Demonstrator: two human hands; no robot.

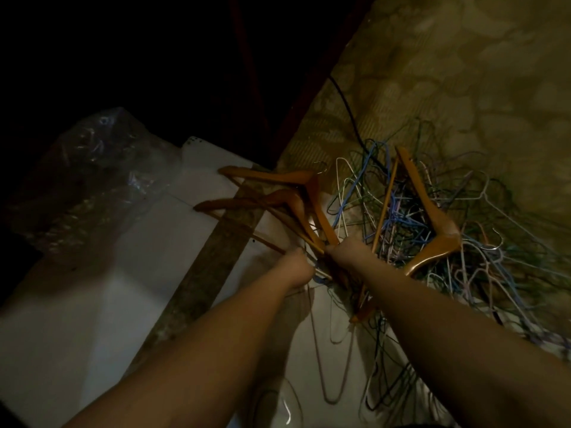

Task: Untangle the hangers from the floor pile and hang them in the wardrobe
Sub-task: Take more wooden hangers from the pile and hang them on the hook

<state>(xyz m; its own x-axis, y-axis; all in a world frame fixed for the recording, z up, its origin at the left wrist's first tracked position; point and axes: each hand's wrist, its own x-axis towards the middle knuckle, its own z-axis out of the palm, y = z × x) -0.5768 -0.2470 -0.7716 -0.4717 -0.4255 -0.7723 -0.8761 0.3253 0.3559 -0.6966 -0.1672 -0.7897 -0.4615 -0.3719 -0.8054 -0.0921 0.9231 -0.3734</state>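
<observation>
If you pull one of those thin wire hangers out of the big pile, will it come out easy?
Probably not. The wire hangers look thin and are looped through each other, so one would likely snag and drag others along. They look light and may bend. The wooden hanger lying on top would probably shift too.

Two bare forearms enter from the bottom edge, long and slim, with no sleeves, watch, bracelets or rings visible on them. The left hand and right hand are bare too, without gloves. Dim light and motion blur hide finer details such as the nails.
</observation>
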